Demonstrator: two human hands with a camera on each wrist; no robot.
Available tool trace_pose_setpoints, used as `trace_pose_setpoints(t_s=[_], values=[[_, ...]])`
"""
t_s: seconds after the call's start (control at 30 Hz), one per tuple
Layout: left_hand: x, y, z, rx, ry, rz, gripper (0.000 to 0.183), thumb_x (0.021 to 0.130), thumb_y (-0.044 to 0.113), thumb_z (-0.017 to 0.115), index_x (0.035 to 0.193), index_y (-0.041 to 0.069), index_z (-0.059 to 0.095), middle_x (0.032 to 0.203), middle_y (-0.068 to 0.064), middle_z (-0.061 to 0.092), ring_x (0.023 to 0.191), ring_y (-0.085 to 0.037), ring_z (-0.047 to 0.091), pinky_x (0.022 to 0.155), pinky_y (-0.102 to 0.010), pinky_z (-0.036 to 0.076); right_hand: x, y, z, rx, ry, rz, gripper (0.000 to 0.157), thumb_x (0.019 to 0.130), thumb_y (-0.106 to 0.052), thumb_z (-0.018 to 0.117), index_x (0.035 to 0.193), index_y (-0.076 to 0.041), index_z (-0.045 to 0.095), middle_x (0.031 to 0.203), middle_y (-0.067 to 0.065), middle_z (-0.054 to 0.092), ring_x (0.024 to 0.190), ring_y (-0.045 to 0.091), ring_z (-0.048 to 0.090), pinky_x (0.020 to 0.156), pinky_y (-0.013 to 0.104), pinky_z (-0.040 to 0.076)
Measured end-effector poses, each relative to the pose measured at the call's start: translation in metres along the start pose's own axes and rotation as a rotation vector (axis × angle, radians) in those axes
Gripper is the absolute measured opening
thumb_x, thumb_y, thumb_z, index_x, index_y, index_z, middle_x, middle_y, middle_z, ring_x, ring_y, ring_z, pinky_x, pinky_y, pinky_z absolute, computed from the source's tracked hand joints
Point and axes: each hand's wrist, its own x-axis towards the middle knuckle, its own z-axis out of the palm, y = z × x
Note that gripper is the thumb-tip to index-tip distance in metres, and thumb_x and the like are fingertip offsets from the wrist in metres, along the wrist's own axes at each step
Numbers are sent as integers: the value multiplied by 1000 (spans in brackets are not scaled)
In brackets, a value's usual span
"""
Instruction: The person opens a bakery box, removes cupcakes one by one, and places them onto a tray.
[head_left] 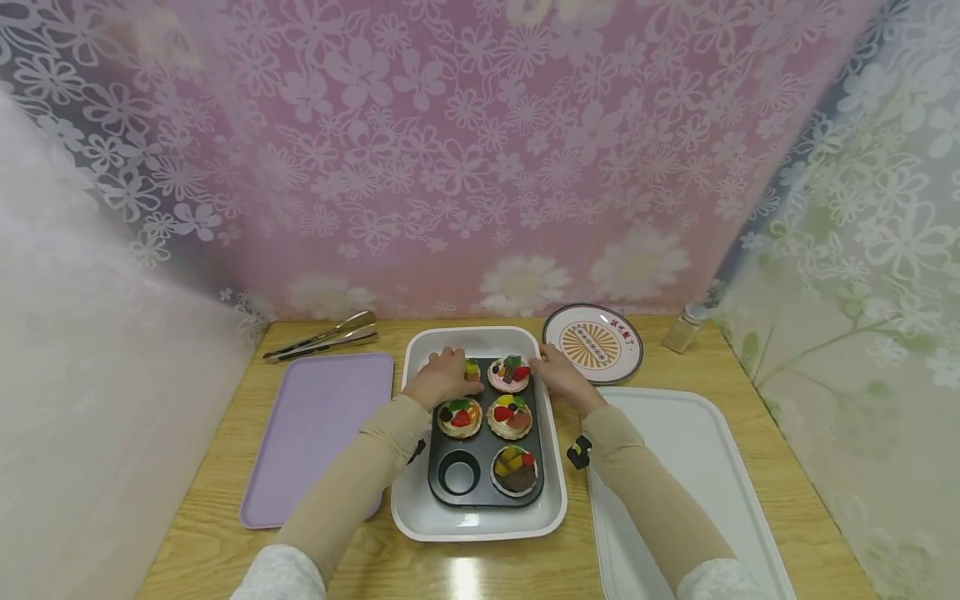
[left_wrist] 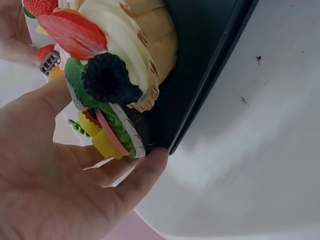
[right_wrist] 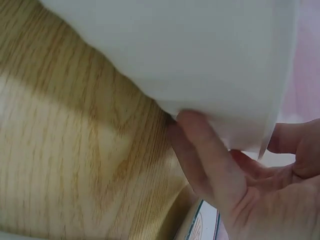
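A black muffin pan (head_left: pixel 483 468) sits inside a deep white tray (head_left: pixel 420 510) on the wooden table (head_left: pixel 225 467). It carries several fruit-topped tarts (head_left: pixel 510 417), and its near left cup (head_left: pixel 459 472) is empty. My left hand (head_left: pixel 442 375) holds the pan's far left corner, beside the far left tart (head_left: pixel 472 369). In the left wrist view the fingertips (left_wrist: pixel 150 165) curl under the pan's edge (left_wrist: pixel 200 75), next to a cream tart (left_wrist: pixel 125 55). My right hand (head_left: pixel 562 379) grips the white tray's far right rim; its fingers (right_wrist: pixel 210 155) press the tray's outer wall (right_wrist: pixel 190 60).
A flat purple tray (head_left: pixel 315 433) lies to the left and a flat white tray (head_left: pixel 690 467) to the right. Metal tongs (head_left: pixel 322 337) rest at the back left. A round patterned plate (head_left: pixel 592 342) and a small spice jar (head_left: pixel 684 327) stand at the back right. Floral curtains enclose the table.
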Motion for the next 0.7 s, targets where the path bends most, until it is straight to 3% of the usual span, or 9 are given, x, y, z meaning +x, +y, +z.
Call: trace_pose_setpoints(t_s=[0.23, 0.43, 0.7], values=[[-2, 6, 0, 47, 28, 12, 63, 96, 31, 78, 144, 0, 52, 146, -23, 50, 131, -43, 49, 103, -51, 51, -2, -1, -3, -2, -32, -4, 51, 113, -22, 38, 158, 2, 35, 151, 33, 47, 131, 50, 59, 93, 58, 60], [1, 4, 3, 74, 38, 19, 62, 94, 29, 80, 143, 1, 52, 142, -22, 50, 128, -41, 50, 100, -49, 52, -3, -3, -4, -20, -43, -6, 51, 113, -20, 38, 158, 5, 33, 150, 35, 47, 129, 51, 60, 91, 57, 61], [13, -6, 10, -7, 64, 31, 67, 92, 26, 81, 144, -1, 50, 142, -23, 48, 124, -39, 48, 100, -47, 50, -3, -3, -3, -26, -40, -10, 49, 113, -20, 39, 155, 5, 36, 149, 35, 47, 129, 52, 60, 92, 57, 61]])
